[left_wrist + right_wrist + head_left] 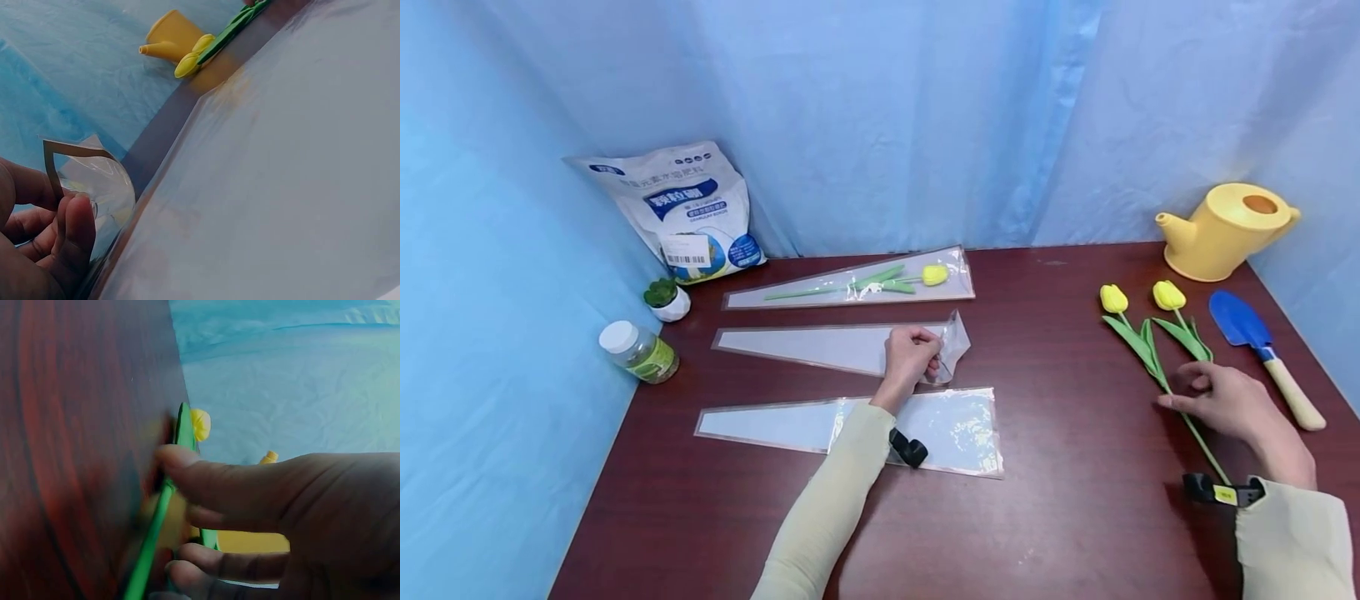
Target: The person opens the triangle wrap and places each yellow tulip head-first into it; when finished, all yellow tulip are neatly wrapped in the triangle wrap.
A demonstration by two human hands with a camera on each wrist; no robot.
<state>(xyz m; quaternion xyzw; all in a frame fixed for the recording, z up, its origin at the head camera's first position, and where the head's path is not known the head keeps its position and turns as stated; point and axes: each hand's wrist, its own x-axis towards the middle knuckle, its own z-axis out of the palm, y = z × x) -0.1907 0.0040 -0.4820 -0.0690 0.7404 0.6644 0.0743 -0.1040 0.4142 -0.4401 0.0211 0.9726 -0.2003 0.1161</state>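
Note:
My left hand (912, 354) pinches the lifted wide-end edge of the middle clear flower sleeve (820, 343); its film (103, 169) curls up from the thumb and fingers. At the right, my right hand (1236, 402) is over the stem of the left yellow tulip (1114, 298), thumb across the green stem (152, 547) and the other fingers apart from it. Beside that flower lies a second yellow tulip (1168, 295), its lower stem hidden by the hand. A back sleeve (748, 297) contains another tulip (934, 275). Under my left forearm lies a front sleeve (958, 429).
A yellow watering can (1225, 233) and a blue trowel (1243, 321) stand and lie at the right. Along the left are a white fertilizer bag (681, 212), a small potted succulent (666, 300) and a white-lidded jar (643, 354). Blue curtains (865, 125) border the dark table (1045, 517).

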